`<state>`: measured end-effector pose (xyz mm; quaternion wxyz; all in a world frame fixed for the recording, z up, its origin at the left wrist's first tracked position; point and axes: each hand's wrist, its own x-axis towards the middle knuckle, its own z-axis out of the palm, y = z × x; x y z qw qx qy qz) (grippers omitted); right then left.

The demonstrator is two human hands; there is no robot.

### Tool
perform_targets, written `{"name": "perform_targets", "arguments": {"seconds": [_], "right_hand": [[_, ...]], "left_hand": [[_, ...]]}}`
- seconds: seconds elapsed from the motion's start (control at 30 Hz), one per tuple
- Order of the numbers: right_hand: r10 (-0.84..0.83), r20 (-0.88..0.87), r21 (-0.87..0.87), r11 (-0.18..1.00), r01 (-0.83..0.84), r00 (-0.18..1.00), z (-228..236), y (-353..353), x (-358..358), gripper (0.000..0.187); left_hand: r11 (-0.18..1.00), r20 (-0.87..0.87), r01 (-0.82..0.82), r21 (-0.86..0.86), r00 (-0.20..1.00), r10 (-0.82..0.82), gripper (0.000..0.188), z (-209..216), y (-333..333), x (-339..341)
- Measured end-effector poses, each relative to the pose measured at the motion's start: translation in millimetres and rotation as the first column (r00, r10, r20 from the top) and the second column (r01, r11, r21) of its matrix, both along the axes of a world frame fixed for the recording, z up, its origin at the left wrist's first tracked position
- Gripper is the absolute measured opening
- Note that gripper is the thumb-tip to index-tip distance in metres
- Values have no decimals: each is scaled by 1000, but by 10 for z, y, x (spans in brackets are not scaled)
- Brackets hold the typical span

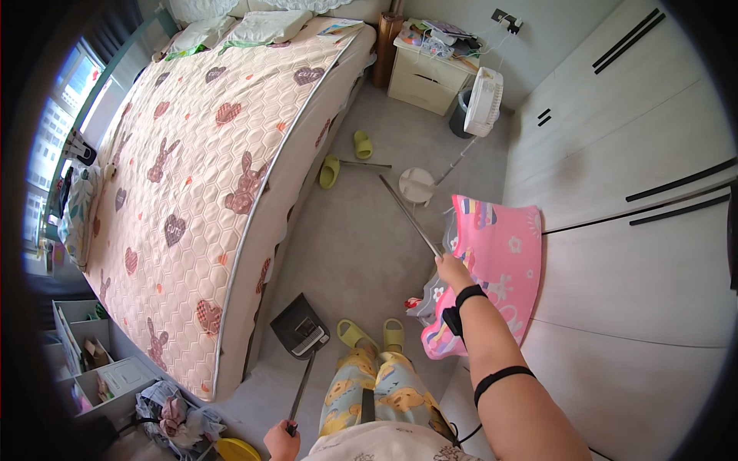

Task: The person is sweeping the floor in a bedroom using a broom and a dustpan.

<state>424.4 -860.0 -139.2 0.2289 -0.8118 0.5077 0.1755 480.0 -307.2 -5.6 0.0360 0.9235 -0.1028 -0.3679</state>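
Note:
My left hand (282, 441) is closed round the handle of a black long-handled dustpan (294, 326), whose pan rests on the floor beside the bed, left of my feet. Stretched forward, my right hand (452, 270) grips the pole of a long-handled broom (411, 217). The pole slants forward and left to a thin dark bar on the floor, which looks like the broom's narrow head (365, 164). That bar lies beside one of two green slippers (329, 172). Under my right forearm a pink patterned mat (516, 265) stands against the wardrobe.
On the left is a large bed (200, 146) with a quilted cover. A white standing fan (416, 187) and a dark bin (460, 119) stand ahead, near a cream nightstand (427, 77). The wardrobe (630, 269) lines the right. Shelves (115, 380) and a plastic bag (173, 411) are lower left.

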Motion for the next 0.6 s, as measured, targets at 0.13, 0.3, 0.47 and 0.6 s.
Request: {"name": "perform_targets", "arguments": {"seconds": [0.13, 0.3, 0.47, 0.6], "right_hand": [[-88, -3, 1, 996, 88, 996, -260, -149, 373, 40], [-345, 19, 202, 921, 334, 939, -579, -229, 632, 40], [144, 61, 146, 978, -152, 988, -630, 459, -256, 27], [-88, -87, 330, 937, 112, 992, 5, 1348, -1508, 33]], "left_hand": [[999, 32, 33, -4, 999, -33, 14, 89, -9, 10], [998, 4, 54, -6, 999, -54, 13, 126, -78, 44], [998, 12, 54, 16, 998, -54, 14, 170, -105, 25], [997, 4, 64, 39, 998, -64, 17, 118, -54, 56]]}}
